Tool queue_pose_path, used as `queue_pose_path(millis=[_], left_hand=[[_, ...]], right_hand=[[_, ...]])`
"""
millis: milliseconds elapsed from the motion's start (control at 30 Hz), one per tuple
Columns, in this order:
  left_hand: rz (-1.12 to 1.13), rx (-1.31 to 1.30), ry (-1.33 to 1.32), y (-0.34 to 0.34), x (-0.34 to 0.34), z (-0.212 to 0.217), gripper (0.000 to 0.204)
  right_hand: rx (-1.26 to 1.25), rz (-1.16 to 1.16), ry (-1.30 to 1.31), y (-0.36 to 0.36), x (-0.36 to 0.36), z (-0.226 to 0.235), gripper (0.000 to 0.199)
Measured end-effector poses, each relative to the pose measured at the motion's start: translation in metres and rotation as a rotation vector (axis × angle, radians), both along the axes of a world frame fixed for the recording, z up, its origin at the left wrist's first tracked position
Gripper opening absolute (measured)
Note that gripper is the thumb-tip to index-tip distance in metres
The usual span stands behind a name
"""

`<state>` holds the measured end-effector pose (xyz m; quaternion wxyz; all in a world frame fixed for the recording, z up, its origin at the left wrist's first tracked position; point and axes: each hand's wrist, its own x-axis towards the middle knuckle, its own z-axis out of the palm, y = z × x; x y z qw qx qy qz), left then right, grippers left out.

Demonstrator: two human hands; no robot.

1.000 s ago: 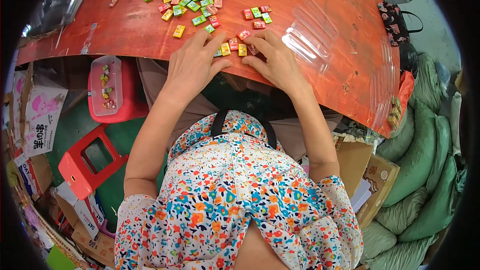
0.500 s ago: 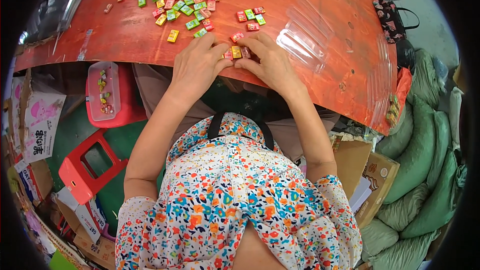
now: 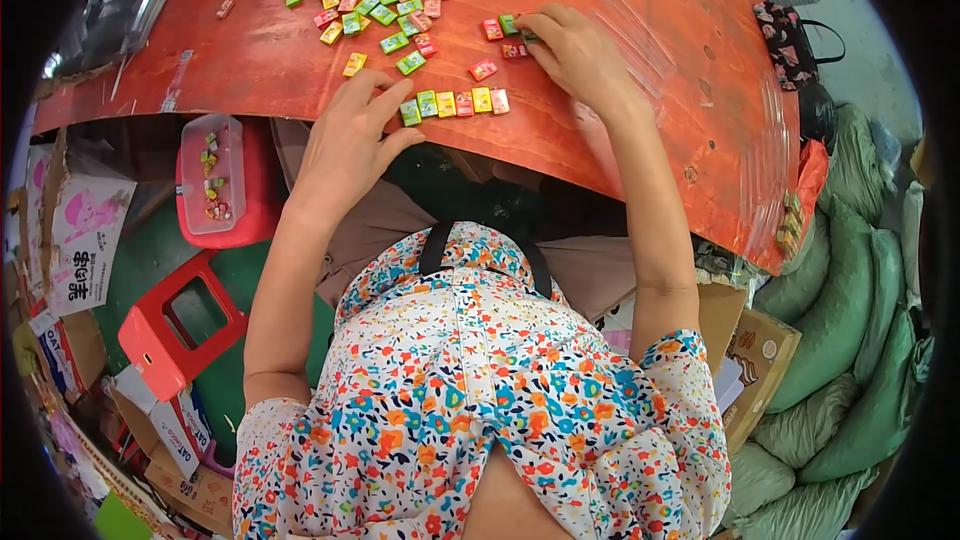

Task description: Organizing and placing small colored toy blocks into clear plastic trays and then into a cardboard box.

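Observation:
Six small candy-like boxes in green, yellow, red and pink stand side by side in a row near the front edge of the red table. My left hand is at the row's left end, thumb and fingers spread, its fingertips beside the green box. Farther out on the right, my right hand reaches over a small cluster of boxes. Its fingers are apart around them and partly hide them. A red box and a green box show beside the fingertips. Another red box lies between the cluster and the row.
A loose pile of similar boxes spreads over the far table. Clear plastic trays lie at the right. Below left, a plastic container with some boxes rests on a red stool. Green sacks are heaped at the right.
Both hands have let go of the row, uncovering it. My right hand has moved away and to the right, to the small cluster; my left has drawn slightly left and opened.

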<state>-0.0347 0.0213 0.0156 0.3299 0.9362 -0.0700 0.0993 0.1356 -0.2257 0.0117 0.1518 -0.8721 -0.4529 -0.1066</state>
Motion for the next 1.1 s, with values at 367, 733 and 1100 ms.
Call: queue_pose_path(millis=[367,733,1100], left_hand=[[-0.032,-0.037,0.031,-0.005,0.009,-0.004,0.04],[-0.049,-0.011,0.022,-0.02,0.015,-0.001,0.038],[-0.23,0.013,-0.112,-0.063,0.047,0.009,0.028]], right_hand=[[0.06,-0.044,0.333,-0.013,-0.059,0.013,0.028],[0.166,-0.027,0.432,0.001,-0.078,0.007,0.038],[0.214,-0.2,0.203,-0.039,-0.094,0.014,0.027]])
